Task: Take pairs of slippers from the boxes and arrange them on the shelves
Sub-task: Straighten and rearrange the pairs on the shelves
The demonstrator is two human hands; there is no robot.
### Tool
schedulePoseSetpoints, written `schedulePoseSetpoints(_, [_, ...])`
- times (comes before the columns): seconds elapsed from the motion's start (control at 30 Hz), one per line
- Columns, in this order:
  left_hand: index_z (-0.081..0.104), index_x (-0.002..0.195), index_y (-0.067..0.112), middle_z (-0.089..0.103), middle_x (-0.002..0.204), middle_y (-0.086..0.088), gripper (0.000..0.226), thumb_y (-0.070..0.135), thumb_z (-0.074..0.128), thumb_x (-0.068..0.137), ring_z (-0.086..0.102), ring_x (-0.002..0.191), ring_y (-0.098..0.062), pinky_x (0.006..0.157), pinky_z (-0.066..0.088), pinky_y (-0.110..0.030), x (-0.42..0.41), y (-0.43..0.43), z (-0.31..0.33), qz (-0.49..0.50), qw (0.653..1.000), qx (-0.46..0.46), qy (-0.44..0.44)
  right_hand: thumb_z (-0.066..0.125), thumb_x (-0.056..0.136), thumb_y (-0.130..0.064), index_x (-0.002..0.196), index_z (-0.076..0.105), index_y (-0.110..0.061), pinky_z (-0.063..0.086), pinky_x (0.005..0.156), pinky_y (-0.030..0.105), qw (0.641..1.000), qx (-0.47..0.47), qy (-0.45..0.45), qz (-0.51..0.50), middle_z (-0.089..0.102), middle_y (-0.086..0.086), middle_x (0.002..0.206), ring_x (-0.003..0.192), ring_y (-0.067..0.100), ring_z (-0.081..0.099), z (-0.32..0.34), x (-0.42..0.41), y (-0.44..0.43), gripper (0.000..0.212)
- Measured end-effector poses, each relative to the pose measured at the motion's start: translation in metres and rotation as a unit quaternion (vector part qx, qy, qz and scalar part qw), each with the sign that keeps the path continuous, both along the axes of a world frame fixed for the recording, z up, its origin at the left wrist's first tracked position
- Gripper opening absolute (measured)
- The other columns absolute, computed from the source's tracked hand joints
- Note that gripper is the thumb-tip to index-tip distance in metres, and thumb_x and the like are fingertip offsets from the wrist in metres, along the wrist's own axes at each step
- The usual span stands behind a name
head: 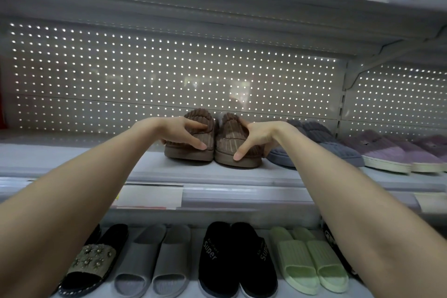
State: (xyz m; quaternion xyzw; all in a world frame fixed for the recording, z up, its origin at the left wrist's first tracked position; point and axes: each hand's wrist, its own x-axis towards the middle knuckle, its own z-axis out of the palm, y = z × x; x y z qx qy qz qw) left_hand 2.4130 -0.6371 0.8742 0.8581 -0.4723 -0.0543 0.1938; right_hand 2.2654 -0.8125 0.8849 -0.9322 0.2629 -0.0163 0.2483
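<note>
A pair of brown ribbed plush slippers stands side by side on the upper shelf (96,164), heels toward me. My left hand (183,134) grips the left brown slipper (200,150) from its left side, thumb on top and fingers along the heel. My right hand (257,138) grips the right brown slipper (229,143) from its right side, index finger down on the sole edge. Both arms reach up from below. No box is in view.
Right of the brown pair stand grey-blue slippers (338,150) and purple slippers (387,152). The lower shelf holds a beaded black sandal (92,259), grey slides (154,261), black "Super" slippers (232,259) and green slides (307,261). A pegboard wall (169,75) backs the shelf; another shelf hangs overhead.
</note>
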Motion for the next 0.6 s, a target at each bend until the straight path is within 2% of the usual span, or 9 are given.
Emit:
schedulePoseSetpoints(0.13, [0.036,0.133,0.054,0.031,0.146,0.013,0.073,0.052,0.073,0.070,0.037,0.131,-0.019,0.100,0.045,-0.045,0.001,-0.001,0.001,-0.001,1.000,-0.006,0.020,0.089,0.060,-0.022,0.151,0.000,-0.036,0.045,0.099,0.051,0.998,0.055,-0.014,-0.002,0.015,0.000,0.157,0.140,0.028,0.028,-0.005,0.003,-0.009,0.127])
schedulePoseSetpoints(0.3, [0.041,0.128,0.055,0.031,0.147,0.012,0.068,0.047,0.076,0.070,0.036,0.131,-0.017,0.100,0.045,-0.042,0.004,0.004,-0.001,-0.024,1.000,0.005,0.012,0.088,0.063,-0.021,0.150,0.011,-0.036,0.042,0.103,0.050,0.998,0.064,-0.027,0.003,0.021,-0.004,0.155,0.137,0.023,0.032,-0.007,-0.001,-0.008,0.117])
schedulePoseSetpoints(0.5, [0.045,0.124,0.054,0.031,0.146,0.011,0.066,0.044,0.078,0.068,0.036,0.131,-0.017,0.100,0.045,-0.044,0.011,0.015,-0.002,-0.022,0.999,-0.007,0.028,0.086,0.065,-0.016,0.150,0.016,-0.034,0.045,0.098,0.048,0.996,0.067,-0.059,0.015,0.026,-0.002,0.152,0.133,0.023,0.035,-0.011,0.004,0.000,0.111])
schedulePoseSetpoints(0.6, [0.044,0.128,0.051,0.031,0.148,0.010,0.068,0.043,0.078,0.069,0.035,0.132,-0.017,0.101,0.044,-0.041,0.008,0.018,-0.002,-0.020,0.999,-0.015,0.023,0.084,0.068,-0.016,0.150,0.016,-0.032,0.046,0.093,0.044,0.997,0.054,-0.058,0.013,0.026,-0.001,0.152,0.134,0.024,0.034,-0.009,0.005,0.004,0.108])
